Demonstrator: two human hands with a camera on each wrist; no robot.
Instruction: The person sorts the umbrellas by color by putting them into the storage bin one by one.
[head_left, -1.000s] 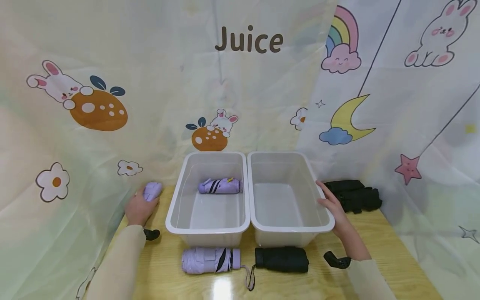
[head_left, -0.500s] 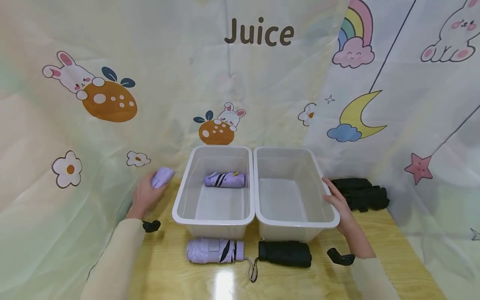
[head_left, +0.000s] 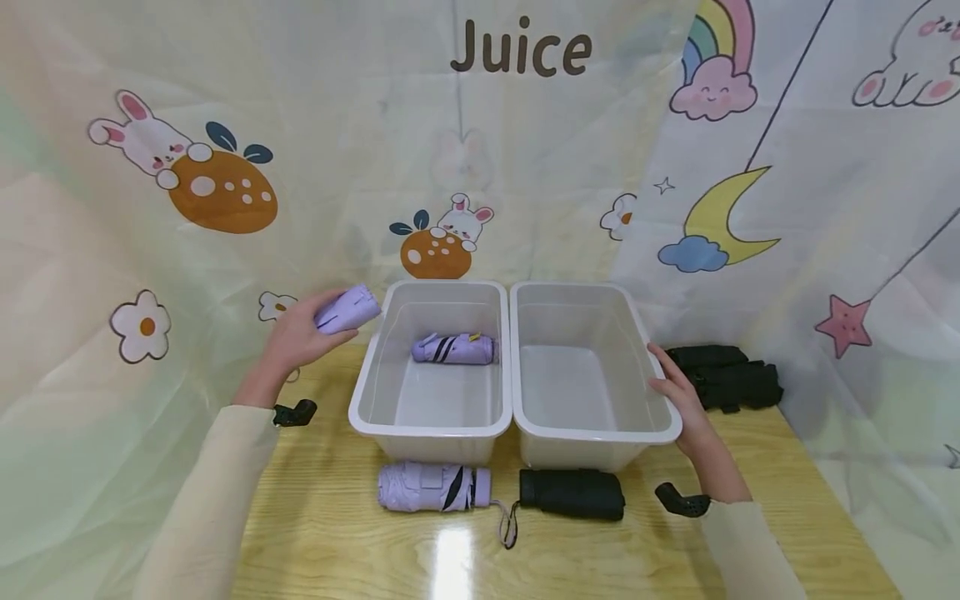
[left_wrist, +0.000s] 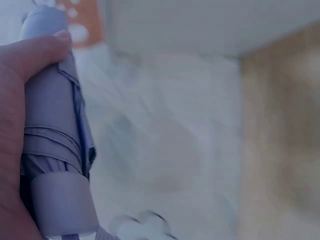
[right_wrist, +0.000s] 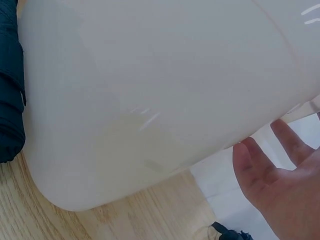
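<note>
My left hand (head_left: pixel 300 335) grips a folded purple umbrella (head_left: pixel 349 309), raised off the table just left of the left bin's rim. In the left wrist view the thumb lies across the umbrella (left_wrist: pixel 52 110), with its pale handle end toward the bottom. Inside the left white bin (head_left: pixel 431 431) lies another folded purple umbrella (head_left: pixel 454 349) with black stripes. My right hand (head_left: pixel 684 402) touches the right rim of the right white bin (head_left: pixel 600 436), which has nothing in it. In the right wrist view, the thumb and fingers of the right hand (right_wrist: pixel 285 185) meet the bin's edge.
In front of the bins, a purple umbrella (head_left: pixel 431 487) and a black umbrella (head_left: pixel 572 493) lie on the wooden table (head_left: pixel 360 550). Black folded umbrellas (head_left: pixel 731 383) lie right of the right bin. A printed curtain (head_left: pixel 337 167) stands close behind.
My left hand has lifted the purple umbrella from the table's left side and moved it up and right toward the left bin. My right hand stays at the right bin's rim.
</note>
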